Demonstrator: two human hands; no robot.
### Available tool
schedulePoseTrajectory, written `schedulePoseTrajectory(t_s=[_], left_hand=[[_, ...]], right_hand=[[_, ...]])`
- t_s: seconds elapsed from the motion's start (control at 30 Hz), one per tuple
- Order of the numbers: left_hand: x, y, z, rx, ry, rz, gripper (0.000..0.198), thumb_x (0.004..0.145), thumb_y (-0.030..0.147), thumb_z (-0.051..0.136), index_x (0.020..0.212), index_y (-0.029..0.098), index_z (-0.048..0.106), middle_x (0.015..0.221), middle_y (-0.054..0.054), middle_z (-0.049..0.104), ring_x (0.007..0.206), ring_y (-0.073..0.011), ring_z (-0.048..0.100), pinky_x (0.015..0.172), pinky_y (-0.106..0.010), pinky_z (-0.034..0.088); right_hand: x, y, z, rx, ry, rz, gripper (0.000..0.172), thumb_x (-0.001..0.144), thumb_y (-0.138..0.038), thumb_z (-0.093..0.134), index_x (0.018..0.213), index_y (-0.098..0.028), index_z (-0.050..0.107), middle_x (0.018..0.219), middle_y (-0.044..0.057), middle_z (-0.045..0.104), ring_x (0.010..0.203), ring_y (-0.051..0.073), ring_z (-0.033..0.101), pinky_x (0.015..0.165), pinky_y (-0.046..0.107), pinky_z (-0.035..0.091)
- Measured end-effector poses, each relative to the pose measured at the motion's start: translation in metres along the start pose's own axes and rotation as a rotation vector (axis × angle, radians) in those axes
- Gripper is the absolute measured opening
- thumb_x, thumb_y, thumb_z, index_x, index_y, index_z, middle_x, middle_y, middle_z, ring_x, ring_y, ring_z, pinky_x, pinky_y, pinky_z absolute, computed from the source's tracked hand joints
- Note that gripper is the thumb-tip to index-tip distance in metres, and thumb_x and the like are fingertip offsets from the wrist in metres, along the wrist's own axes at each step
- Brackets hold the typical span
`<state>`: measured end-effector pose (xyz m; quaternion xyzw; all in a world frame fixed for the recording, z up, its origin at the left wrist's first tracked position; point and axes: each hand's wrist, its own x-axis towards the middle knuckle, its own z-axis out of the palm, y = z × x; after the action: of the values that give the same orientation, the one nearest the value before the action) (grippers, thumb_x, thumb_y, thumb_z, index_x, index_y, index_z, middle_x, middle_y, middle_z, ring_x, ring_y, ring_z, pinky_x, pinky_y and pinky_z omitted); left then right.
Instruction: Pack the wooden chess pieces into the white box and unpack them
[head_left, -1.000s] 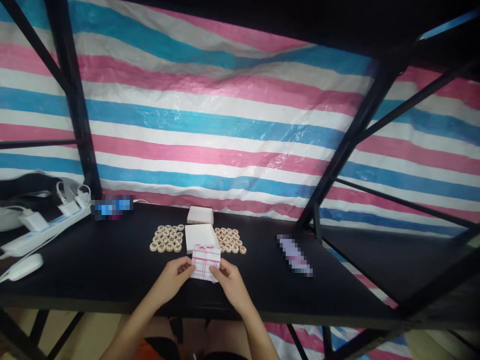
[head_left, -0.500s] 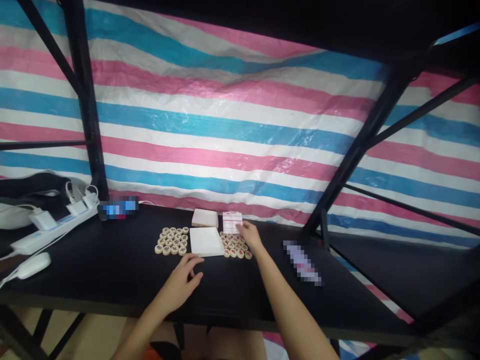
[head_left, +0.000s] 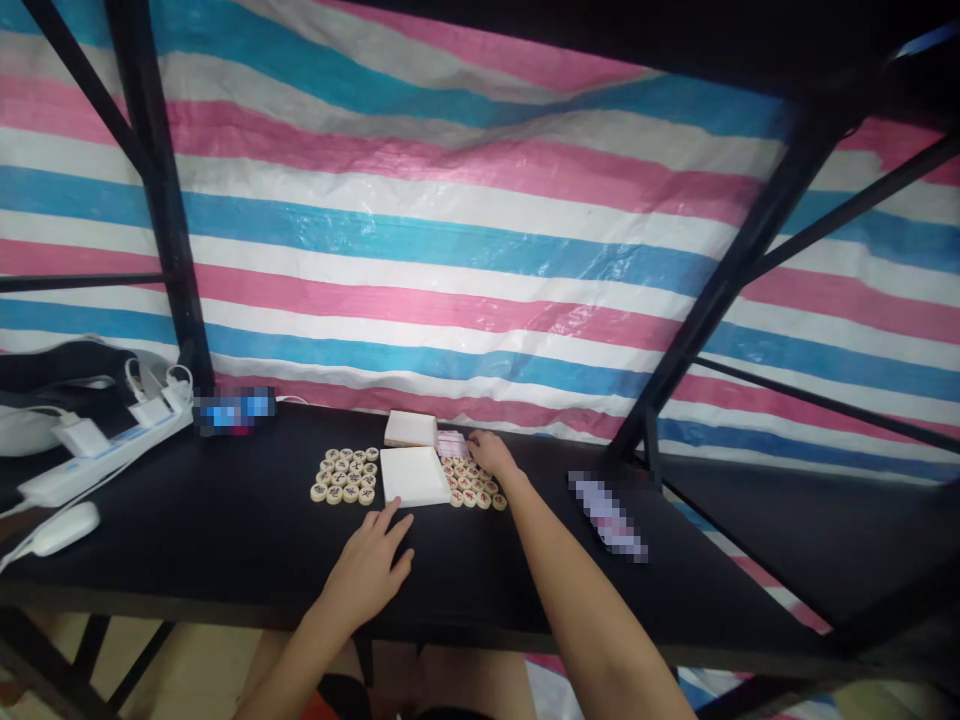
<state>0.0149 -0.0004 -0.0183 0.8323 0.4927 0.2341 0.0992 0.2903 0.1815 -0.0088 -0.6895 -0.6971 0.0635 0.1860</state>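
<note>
My right hand reaches to the back of the table, its fingers closed at the right edge of a folded paper sheet with pink lines. The sheet lies low behind the Chinese chess pieces with red characters, which stand in rows. Spread fingers of my left hand rest in front of a shallow white box half, the index fingertip at its front edge. Left of this box, pieces with black characters are lined up in rows. Another white box half is behind it.
A pixelated device and a white power strip with plugs and cables are at the left, near a white rounded object. A blurred-out phone-like item lies at the right. Black frame posts stand before a striped sheet.
My right hand has lowered the folded sheet from a raised, tilted position to lie flatter behind the red pieces. My left fingers have spread and reached the box's front edge.
</note>
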Motion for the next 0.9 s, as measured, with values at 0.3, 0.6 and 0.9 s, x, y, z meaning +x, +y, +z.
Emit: schedulePoseTrajectory(t_s=[0.3,0.6,0.9], left_hand=[[0.001,-0.005,0.003,-0.006,0.008,-0.014,0.035,0.084,0.028,0.048,0.117,0.021,0.059,0.14,-0.01,0.043,0.118,-0.0296,0.047,0.1,-0.045,0.039],[0.001,-0.001,0.0,-0.037,0.002,-0.045,0.036,0.083,0.025,0.049,0.117,0.018,0.06,0.142,-0.013,0.04,0.125,-0.029,0.043,0.103,-0.044,0.036],[0.002,0.0,-0.002,-0.061,-0.016,-0.043,0.035,0.083,0.024,0.05,0.116,0.02,0.061,0.144,-0.012,0.038,0.125,-0.0299,0.043,0.102,-0.044,0.037]], right_hand=[[-0.023,0.023,-0.013,0.065,-0.072,-0.066,0.032,0.08,-0.01,0.045,0.096,-0.018,0.071,0.096,0.003,0.071,0.091,0.015,0.064,0.081,0.019,0.042],[-0.026,-0.028,-0.014,0.027,0.031,-0.228,0.036,0.085,-0.009,0.04,0.112,-0.012,0.063,0.114,0.012,0.062,0.106,0.02,0.055,0.093,0.026,0.035],[-0.009,-0.105,0.014,0.039,-0.102,-0.467,0.035,0.088,-0.014,0.038,0.112,-0.014,0.064,0.112,0.01,0.065,0.102,0.019,0.058,0.092,0.025,0.037]])
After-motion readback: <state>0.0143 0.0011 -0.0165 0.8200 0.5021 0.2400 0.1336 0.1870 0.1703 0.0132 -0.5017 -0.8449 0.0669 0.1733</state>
